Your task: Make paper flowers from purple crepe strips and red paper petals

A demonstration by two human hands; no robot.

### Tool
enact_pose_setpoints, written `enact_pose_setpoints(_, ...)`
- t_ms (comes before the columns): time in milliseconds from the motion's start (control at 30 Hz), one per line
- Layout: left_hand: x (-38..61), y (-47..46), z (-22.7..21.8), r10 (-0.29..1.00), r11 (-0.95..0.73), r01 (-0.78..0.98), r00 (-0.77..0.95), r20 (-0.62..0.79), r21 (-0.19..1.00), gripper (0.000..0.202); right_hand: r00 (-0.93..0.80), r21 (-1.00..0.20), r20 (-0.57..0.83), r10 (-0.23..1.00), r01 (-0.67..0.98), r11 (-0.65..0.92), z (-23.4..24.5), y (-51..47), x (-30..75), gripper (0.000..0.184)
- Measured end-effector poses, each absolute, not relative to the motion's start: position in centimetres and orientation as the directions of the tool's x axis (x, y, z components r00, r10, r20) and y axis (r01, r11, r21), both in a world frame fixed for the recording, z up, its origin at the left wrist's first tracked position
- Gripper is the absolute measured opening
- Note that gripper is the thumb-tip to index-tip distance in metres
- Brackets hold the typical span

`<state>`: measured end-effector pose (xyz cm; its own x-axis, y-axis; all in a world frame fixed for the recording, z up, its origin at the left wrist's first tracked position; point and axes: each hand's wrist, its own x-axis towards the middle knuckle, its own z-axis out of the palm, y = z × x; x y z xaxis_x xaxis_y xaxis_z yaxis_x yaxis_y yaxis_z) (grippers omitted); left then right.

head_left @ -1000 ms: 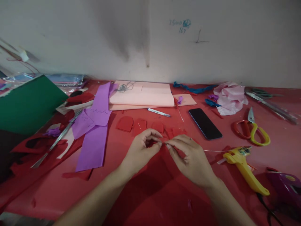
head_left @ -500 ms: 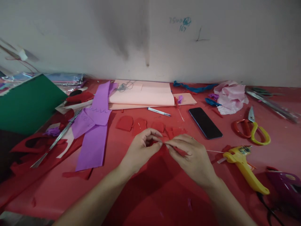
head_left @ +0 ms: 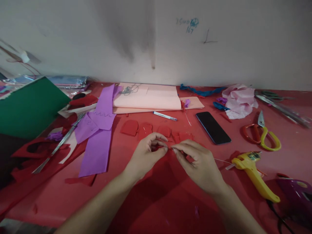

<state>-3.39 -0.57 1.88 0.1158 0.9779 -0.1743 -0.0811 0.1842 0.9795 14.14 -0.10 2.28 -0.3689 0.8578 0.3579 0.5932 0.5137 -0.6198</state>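
Since the earlier frame, the thin pale strand [head_left: 224, 161] trailing from the right hand [head_left: 200, 164] has changed from nearly level to a downward slope; both sets of fingertips remain in place. The left hand [head_left: 146, 157] and right hand appear to pinch a small red fabric piece [head_left: 170, 144], thumb against forefinger on each side, tips nearly meeting. The piece is held midway between the surface's left and right sides; its outline blends into the background.

For a clean result, grip close to the working point and let the left hand steady the fabric. Draw the strand evenly; slack could snag on the yellow plastic glue gun [head_left: 255, 177], where it appears to end. Verify alignment by eye, since red on red hides the edges.

The surface [head_left: 53, 201] is red and smooth. Rounded red cut fabric pieces [head_left: 129, 127] lie in a row beyond the hands. Folded peach sheets [head_left: 148, 97] lie along the far edge, purple sheet strips [head_left: 96, 156] toward the left. Red-and-yellow-handled scissors [head_left: 260, 133] and a black rectangular phone [head_left: 214, 128] occupy the right side. A pale, marked wall [head_left: 73, 35] rises behind the far edge; lighting is dim.
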Motion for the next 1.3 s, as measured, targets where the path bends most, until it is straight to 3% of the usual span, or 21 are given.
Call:
enact_pose_setpoints(233, -3.41, -0.67, 1.91, 0.972, 0.217, -0.117, 0.12, -0.203, 0.969, 0.018, -0.344, -0.596, 0.391, 0.854, 0.612, 0.519, 2.22, -0.11, 13.98, 0.015)
enact_pose_setpoints(567, -3.41, -0.56, 1.85, 0.97, 0.235, -0.209, 0.108, -0.216, 0.949, 0.017, -0.367, -0.445, 0.544, 0.754, 0.636, 0.631, 1.69, -0.54, 13.68, 0.016)
enact_pose_setpoints(900, -3.33, -0.55, 2.05, 0.972, 0.228, -0.18, 0.098, -0.214, 0.957, 0.021, -0.367, -0.526, 0.519, 0.772, 0.575, 0.627, 1.8, -0.38, 14.0, 0.018)
enact_pose_setpoints(1067, -3.3, -0.51, 2.05, 0.97, 0.234, -0.137, 0.1, -0.222, 0.962, 0.023, -0.371, -0.603, 0.431, 0.822, 0.559, 0.569, 2.24, -0.44, 14.11, 0.021)
enact_pose_setpoints(1300, -3.27, -0.5, 2.11, 0.975, 0.202, -0.059, 0.107, -0.195, 0.978, 0.025, -0.38, -0.592, 0.384, 0.842, 0.598, 0.54, 2.23, -0.3, 14.09, 0.016)
